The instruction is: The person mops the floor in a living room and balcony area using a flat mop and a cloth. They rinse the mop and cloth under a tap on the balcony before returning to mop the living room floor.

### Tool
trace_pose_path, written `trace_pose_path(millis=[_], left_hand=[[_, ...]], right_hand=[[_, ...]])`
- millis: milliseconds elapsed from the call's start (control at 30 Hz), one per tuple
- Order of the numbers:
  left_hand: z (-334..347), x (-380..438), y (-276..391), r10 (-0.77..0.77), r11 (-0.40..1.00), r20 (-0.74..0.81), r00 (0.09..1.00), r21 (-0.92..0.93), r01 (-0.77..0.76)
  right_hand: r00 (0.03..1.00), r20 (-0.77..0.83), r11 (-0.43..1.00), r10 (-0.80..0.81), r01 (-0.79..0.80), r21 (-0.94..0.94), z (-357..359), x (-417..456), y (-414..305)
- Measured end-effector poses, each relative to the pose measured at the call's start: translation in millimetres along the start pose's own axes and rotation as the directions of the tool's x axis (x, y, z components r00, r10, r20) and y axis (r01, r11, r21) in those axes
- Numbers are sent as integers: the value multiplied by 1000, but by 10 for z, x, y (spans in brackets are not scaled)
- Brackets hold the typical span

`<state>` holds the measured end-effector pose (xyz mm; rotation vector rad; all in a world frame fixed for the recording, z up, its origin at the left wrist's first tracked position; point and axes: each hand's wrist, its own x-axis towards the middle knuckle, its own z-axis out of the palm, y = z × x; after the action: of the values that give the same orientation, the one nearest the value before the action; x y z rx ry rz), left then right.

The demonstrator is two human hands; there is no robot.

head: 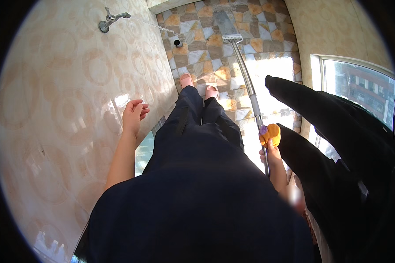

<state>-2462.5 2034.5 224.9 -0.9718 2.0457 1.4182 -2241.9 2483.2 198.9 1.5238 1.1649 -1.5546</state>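
Note:
My right hand [272, 154] grips the metal handle [245, 70] of a flat mop. Right at those fingers is an orange soft piece [274, 134] with a purple patch; what it is cannot be told, nor whether I hold it or it only hangs there. The handle slopes away to the mop's grey flat head [225, 24], which lies on the stone-patterned tile floor [197, 56]. On the other side, my left hand [133, 115] is held in the air near the tiled wall, fingers loosely bent and nothing in them.
Water runs from a metal wall tap [110, 19] towards a short open pipe [177, 42] in the floor. Black garments [316, 102] fill the right side, before a window [358, 79]. Pink slippers [186, 80] are on my feet. Sunlight glares off the floor.

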Motion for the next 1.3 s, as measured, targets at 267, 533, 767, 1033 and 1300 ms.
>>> trace_pose_path(millis=[267,533,767,1033,1300], left_hand=[[-22,13,42,-28,1000,-38,999,-7,28],[-76,67,30,21,999,-62,998,-32,-23],[-144,96,-32,-18,1000,-20,1000,-2,18],[-41,128,-1041,347,594,407,845,602,-534],[25,52,-920,-71,924,535,842,353,-146]], right_hand=[[1000,-18,1000,15,-15,1,48,48,-73],[999,-6,999,-34,34,-2,35,86,-34],[999,9,999,-48,48,-12,-6,110,-10],[998,10,997,-65,66,-28,-52,147,22],[994,25,994,-103,104,-35,-59,229,80]])
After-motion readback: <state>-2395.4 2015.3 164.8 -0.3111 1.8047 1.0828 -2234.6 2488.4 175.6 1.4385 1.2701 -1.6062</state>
